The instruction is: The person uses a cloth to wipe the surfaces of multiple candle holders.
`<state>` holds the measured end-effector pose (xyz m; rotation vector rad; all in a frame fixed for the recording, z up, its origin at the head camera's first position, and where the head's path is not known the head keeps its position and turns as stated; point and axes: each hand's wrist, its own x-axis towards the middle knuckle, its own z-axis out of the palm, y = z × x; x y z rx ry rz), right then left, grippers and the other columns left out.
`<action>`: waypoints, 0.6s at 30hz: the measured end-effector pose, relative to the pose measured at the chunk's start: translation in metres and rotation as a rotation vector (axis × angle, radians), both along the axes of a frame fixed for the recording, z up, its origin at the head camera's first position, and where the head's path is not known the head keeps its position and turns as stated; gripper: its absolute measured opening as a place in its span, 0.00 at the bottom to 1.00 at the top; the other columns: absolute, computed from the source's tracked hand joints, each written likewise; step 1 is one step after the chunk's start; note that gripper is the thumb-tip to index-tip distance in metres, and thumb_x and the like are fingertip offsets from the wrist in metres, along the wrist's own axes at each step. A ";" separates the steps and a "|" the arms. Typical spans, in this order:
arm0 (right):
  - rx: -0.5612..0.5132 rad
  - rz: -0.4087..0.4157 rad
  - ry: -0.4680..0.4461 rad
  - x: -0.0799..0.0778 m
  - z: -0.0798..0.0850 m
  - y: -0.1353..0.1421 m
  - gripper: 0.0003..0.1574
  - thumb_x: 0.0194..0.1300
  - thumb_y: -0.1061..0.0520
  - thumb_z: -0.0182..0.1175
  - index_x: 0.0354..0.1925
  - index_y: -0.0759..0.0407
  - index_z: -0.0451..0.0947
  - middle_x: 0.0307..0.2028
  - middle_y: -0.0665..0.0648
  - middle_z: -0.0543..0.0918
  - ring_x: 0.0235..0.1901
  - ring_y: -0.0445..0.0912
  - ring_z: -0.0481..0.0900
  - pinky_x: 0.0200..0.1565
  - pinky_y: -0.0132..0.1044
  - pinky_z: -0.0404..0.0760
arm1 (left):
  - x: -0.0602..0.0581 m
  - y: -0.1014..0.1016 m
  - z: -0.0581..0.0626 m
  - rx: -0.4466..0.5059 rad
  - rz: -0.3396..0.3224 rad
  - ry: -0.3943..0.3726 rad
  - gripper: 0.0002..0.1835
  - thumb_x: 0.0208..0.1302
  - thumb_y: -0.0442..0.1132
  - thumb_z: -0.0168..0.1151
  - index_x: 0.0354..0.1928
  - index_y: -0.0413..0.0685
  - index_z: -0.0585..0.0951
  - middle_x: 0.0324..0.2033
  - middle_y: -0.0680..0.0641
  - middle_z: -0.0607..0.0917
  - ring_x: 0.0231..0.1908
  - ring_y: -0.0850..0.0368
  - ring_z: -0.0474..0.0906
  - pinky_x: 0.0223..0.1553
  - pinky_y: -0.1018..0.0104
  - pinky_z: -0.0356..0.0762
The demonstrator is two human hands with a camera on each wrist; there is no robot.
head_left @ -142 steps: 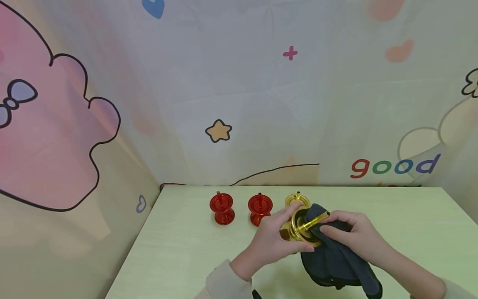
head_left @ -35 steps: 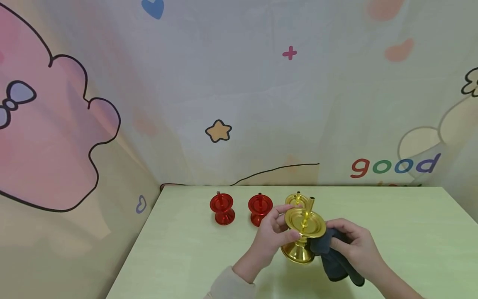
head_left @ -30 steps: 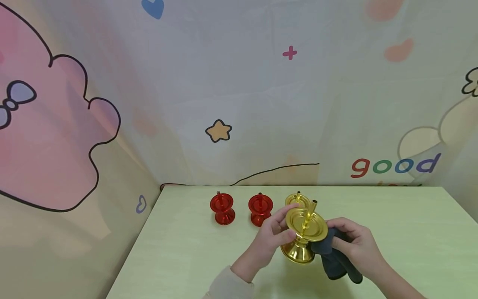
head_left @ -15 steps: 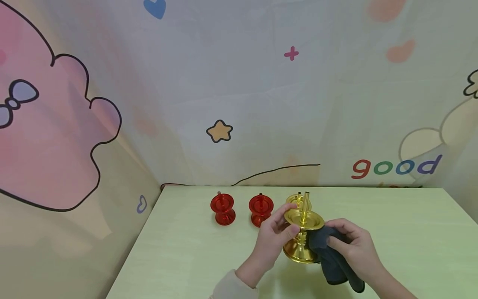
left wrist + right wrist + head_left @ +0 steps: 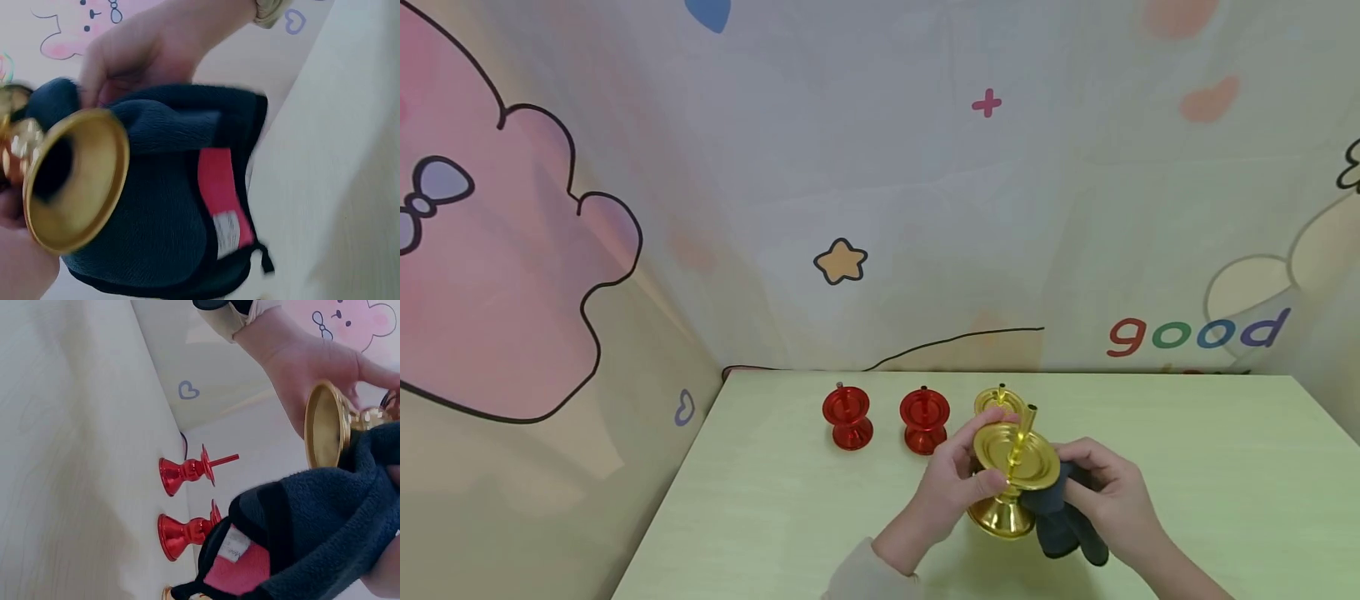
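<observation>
A shiny gold candlestick with a wide dish and a thin upright tube is held above the table, tilted slightly. My left hand grips it below and around the dish, the thumb at the near rim. In my right hand is a dark blue cloth, pinched against the candlestick's right side under the dish. The right wrist view shows the cloth hanging in folds, with a pink patch and a white label. Seen from below in the left wrist view, the candlestick's base is hollow.
Two red candlesticks stand upright toward the back of the pale table. Another gold candlestick stands to their right, partly hidden behind the held one. A printed curtain hangs behind the table.
Earlier the candlestick lay tipped over with the cloth inside its dish by the tube. It now stands nearly upright, the cloth under the dish; over the last second it has tilted slightly back and forth.
</observation>
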<state>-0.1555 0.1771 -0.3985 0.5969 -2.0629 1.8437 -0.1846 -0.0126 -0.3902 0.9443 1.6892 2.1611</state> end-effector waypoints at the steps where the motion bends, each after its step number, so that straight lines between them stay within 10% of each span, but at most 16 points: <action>1: -0.036 0.047 0.005 -0.001 0.000 0.001 0.22 0.48 0.80 0.54 0.35 0.58 0.76 0.34 0.42 0.82 0.33 0.34 0.79 0.33 0.24 0.77 | 0.000 -0.001 0.000 -0.012 -0.028 -0.001 0.49 0.48 0.64 0.56 0.65 0.40 0.54 0.62 0.39 0.63 0.59 0.63 0.64 0.59 0.71 0.62; 7: -0.114 0.120 -0.029 -0.002 0.001 0.001 0.23 0.49 0.80 0.52 0.36 0.57 0.76 0.33 0.45 0.82 0.32 0.35 0.79 0.32 0.26 0.78 | -0.004 -0.003 0.000 -0.092 0.057 -0.027 0.51 0.45 0.68 0.53 0.66 0.45 0.53 0.62 0.47 0.66 0.62 0.61 0.60 0.60 0.72 0.60; 13: 0.036 -0.098 -0.083 -0.001 -0.001 0.000 0.20 0.48 0.78 0.54 0.34 0.57 0.76 0.29 0.39 0.81 0.27 0.33 0.78 0.27 0.26 0.77 | -0.003 -0.001 -0.001 -0.061 0.266 -0.132 0.37 0.50 0.56 0.61 0.58 0.42 0.68 0.54 0.43 0.75 0.53 0.57 0.71 0.52 0.71 0.70; 18: 0.167 -0.249 -0.069 -0.002 -0.004 -0.002 0.13 0.48 0.75 0.58 0.34 0.65 0.76 0.28 0.34 0.80 0.25 0.32 0.76 0.25 0.26 0.77 | 0.000 -0.002 -0.005 -0.131 0.260 -0.078 0.32 0.59 0.49 0.55 0.63 0.42 0.62 0.58 0.44 0.71 0.57 0.55 0.68 0.54 0.69 0.69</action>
